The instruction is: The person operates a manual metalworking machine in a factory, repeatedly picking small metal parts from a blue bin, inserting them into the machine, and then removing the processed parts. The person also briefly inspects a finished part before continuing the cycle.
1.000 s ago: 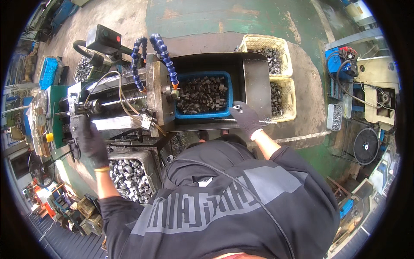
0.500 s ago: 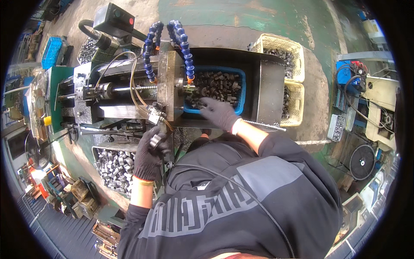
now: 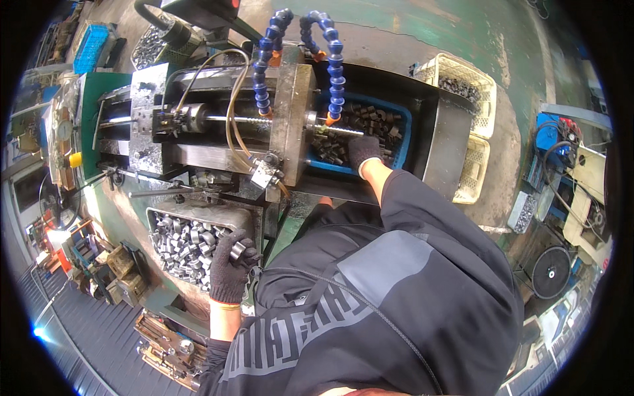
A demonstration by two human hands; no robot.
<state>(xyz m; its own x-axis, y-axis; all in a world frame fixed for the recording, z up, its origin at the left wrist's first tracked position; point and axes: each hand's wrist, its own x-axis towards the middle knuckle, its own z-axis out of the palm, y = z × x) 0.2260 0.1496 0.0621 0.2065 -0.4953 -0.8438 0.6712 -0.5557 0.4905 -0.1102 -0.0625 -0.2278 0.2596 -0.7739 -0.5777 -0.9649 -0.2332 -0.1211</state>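
The left hand [image 3: 231, 272], in a dark knitted glove, is closed around a short grey metal ring [image 3: 238, 251] at the near right edge of a grey metal tray [image 3: 198, 214] heaped with similar cylindrical steel parts. The right hand [image 3: 363, 150], also gloved, reaches into a blue plastic bin [image 3: 401, 132] full of dark machined metal pieces beneath the machine's head; whether its fingers grip anything cannot be told. Two blue segmented coolant hoses [image 3: 264, 66] arch over the grey steel machine block [image 3: 290, 119]. A pale yellow perforated crate [image 3: 475, 79] stands to the right on the green floor [image 3: 429, 33].
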